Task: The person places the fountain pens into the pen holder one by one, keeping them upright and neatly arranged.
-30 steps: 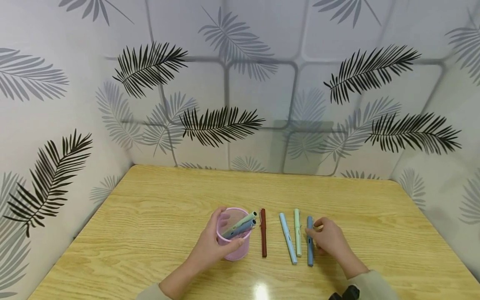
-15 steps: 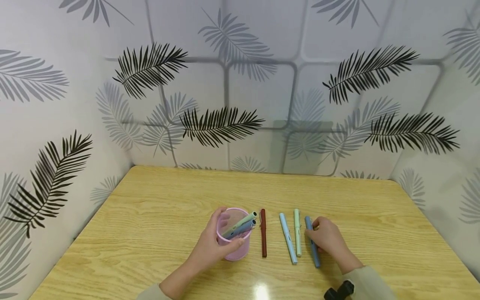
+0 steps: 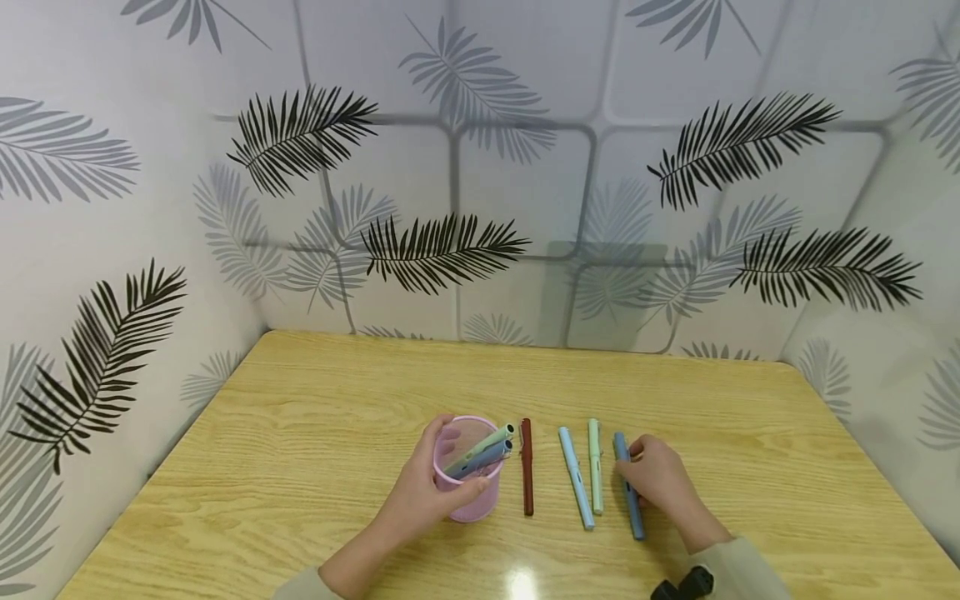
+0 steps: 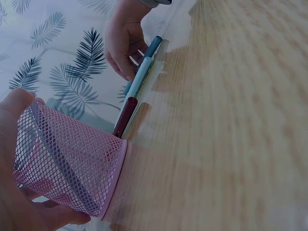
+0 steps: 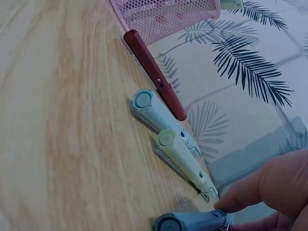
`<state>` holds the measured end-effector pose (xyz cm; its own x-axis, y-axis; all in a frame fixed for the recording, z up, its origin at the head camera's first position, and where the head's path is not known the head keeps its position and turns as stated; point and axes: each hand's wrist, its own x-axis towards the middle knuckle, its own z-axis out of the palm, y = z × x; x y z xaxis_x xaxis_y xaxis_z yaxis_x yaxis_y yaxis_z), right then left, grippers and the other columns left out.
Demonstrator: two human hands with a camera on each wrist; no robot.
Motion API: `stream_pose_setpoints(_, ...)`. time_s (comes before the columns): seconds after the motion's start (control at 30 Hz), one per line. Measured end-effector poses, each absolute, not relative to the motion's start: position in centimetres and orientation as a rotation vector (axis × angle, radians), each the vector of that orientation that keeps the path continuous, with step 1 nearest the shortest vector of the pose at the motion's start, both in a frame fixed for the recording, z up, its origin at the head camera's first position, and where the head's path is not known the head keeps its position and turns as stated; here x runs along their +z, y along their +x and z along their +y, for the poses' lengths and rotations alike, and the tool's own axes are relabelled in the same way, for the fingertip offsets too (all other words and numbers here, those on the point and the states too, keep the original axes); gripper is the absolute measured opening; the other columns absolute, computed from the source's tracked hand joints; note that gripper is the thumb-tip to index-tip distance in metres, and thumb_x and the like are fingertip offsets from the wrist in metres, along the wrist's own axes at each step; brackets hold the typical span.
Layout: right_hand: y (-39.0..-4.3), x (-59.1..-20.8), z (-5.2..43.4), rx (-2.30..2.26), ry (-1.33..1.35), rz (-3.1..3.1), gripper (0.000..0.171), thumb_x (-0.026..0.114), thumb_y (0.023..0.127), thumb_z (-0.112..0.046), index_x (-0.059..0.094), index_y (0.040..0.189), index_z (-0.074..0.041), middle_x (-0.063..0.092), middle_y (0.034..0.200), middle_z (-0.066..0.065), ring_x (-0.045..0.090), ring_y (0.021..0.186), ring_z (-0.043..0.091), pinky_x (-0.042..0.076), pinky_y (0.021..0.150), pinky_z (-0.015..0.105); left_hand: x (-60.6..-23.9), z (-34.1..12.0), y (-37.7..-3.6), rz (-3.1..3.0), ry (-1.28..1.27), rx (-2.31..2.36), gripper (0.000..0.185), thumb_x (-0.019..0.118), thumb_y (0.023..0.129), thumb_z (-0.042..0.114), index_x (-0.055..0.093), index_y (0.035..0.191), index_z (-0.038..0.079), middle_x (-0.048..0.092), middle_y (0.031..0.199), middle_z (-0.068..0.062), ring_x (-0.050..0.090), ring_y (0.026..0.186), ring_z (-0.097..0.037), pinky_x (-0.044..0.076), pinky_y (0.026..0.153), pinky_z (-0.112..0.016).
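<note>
My left hand [image 3: 422,487] grips a pink mesh pen cup [image 3: 480,498] round its side. Inside the cup lean a green pen [image 3: 480,448] and a blue pen [image 3: 487,456], their ends above the rim. My right hand [image 3: 660,475] pinches a dark blue pen [image 3: 632,500] between thumb and fingers at the right end of a row. In the right wrist view this pen [image 5: 192,221] lies close over the wood, partly cut off by the frame. Left of it lie a light green pen [image 3: 596,467], a light blue pen [image 3: 576,479] and a dark red pen [image 3: 527,467].
The wooden table [image 3: 337,400] carries the cup and the pens. Behind it stands a pale panel [image 3: 517,183] with a leaf pattern, which also runs along both sides. A black device [image 3: 682,583] sits at the right sleeve.
The dark blue pen has turned from nearly straight to slanted, its near end shifting right, with the right hand on it throughout. The left hand and cup have stayed put.
</note>
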<state>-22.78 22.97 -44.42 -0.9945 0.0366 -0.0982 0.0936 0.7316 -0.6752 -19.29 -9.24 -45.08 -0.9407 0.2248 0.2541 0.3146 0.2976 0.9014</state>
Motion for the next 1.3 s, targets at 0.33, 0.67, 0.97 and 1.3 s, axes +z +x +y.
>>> stream_pose_setpoints(0.33, -22.5, -43.6, 23.3, -1.207, 0.081, 2.863, 0.033, 0.056, 0.086, -0.008, 0.046, 0.11, 0.013, 0.06, 0.085, 0.02, 0.053, 0.045, 0.018, 0.048, 0.042, 0.031, -44.9, -9.2, -19.2, -2.457, -0.518, -1.73, 0.086, 0.077, 0.075, 0.037, 0.026, 0.142, 0.02, 0.044, 0.134, -0.01, 0.047, 0.118, -0.034, 0.045, 0.09, -0.048)
stream_pose_setpoints(0.67, -22.1, -43.0, 23.1, -1.309, 0.104, 2.86, 0.033, 0.055, 0.086, -0.01, 0.045, 0.11, 0.009, 0.056, 0.088, 0.02, 0.055, 0.051, 0.018, 0.051, 0.046, 0.032, -44.7, -9.1, -19.1, -2.464, -0.523, -1.728, 0.087, 0.077, 0.075, 0.037, 0.025, 0.142, 0.019, 0.043, 0.134, -0.012, 0.047, 0.117, -0.035, 0.046, 0.089, -0.048)
stream_pose_setpoints(0.97, -21.4, -42.0, 22.7, -1.437, 0.096, 2.81, 0.034, 0.055, 0.088, -0.011, 0.042, 0.114, 0.007, 0.05, 0.094, 0.02, 0.057, 0.059, 0.021, 0.054, 0.052, 0.034, -44.9, -9.1, -19.2, -2.469, -0.521, -1.728, 0.085, 0.076, 0.076, 0.038, 0.025, 0.142, 0.021, 0.043, 0.134, -0.011, 0.046, 0.119, -0.034, 0.045, 0.089, -0.048)
stream_pose_setpoints(1.3, -21.2, -41.2, 22.1, -1.559, 0.1, 2.778, 0.035, 0.056, 0.089, -0.013, 0.042, 0.116, 0.004, 0.05, 0.097, 0.017, 0.057, 0.066, 0.021, 0.055, 0.055, 0.034, -44.0, -8.9, -18.8, -2.472, -0.493, -1.776, 0.085, 0.077, 0.077, 0.024, 0.024, 0.143, 0.014, 0.041, 0.135, -0.019, 0.044, 0.12, -0.039, 0.041, 0.092, -0.054)
